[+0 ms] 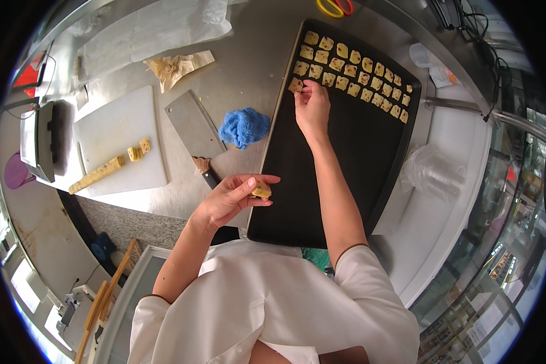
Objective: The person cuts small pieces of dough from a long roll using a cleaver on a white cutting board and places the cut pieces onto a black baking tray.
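Note:
Over the near left edge of a black baking tray [295, 200], my left hand [225, 198] holds a small piece of cookie dough [261, 189] between thumb and fingers. Farther up the tray is my right hand [313, 107], its fingertips on a square dough slice [295, 85] at the left end of the fourth row. Several rows of pale slices [336, 64] with dark red bits lie flat across the tray's far end. On a white cutting board [123, 109] to the left are a dough log [98, 174] and a few cut slices [139, 150].
Between board and tray lie a cleaver [195, 125] and a crumpled blue cloth [244, 127]. Crumpled brown paper [178, 68] is behind them. A scale [37, 141] stands far left. Scissors [334, 7] are beyond the tray; clear plastic containers [434, 173] lie to its right.

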A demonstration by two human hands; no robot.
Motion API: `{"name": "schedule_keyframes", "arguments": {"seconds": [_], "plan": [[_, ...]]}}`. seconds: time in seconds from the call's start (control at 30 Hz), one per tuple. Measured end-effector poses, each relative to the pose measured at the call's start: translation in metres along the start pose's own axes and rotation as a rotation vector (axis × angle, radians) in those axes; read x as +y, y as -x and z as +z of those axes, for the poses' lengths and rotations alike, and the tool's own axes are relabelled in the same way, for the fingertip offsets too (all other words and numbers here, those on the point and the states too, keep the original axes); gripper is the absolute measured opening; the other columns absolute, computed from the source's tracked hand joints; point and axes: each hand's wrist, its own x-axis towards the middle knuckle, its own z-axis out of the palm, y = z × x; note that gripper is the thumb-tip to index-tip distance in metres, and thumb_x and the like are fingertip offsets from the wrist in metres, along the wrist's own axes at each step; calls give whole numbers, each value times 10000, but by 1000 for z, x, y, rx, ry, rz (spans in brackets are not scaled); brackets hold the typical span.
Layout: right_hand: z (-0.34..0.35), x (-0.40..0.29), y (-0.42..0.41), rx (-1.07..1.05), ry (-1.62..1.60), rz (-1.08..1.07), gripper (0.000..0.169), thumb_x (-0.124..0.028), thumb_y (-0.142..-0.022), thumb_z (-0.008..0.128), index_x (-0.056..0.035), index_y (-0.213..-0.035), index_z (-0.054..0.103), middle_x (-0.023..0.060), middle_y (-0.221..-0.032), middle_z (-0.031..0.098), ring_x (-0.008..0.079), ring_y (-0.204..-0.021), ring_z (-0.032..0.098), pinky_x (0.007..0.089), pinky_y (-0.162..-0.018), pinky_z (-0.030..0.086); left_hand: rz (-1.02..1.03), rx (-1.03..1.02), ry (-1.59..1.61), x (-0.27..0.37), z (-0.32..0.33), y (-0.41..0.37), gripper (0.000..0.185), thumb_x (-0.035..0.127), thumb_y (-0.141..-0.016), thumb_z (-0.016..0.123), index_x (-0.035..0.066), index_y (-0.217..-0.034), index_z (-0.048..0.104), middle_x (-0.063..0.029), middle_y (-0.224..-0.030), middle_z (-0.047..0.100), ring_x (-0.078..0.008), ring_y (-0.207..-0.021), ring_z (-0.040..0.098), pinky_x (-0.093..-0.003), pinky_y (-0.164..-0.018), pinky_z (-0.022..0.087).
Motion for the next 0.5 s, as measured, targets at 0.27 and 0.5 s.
{"name": "schedule_keyframes", "arguments": {"seconds": [0.27,0.5], "plan": [[-31,-15,12,-58,-97,-17,260,-27,-878,652,-39,-1134,607,81,-986,635,152,-802,634,278,-726,532,17,5,-29,5,4,1,572,395,-970,591,-53,-1323,536,-44,-992,634,-110,-905,657,-292,-932,539],[-95,-86,61,-874,-514,-160,328,-125,-895,696,-65,-1207,613,41,-1118,583,136,-1091,560,303,-973,453,66,53,-95,17,8,-3,587,382,-954,623,-14,-1368,494,-42,-1056,627,-124,-992,633,-315,-944,533]]}}
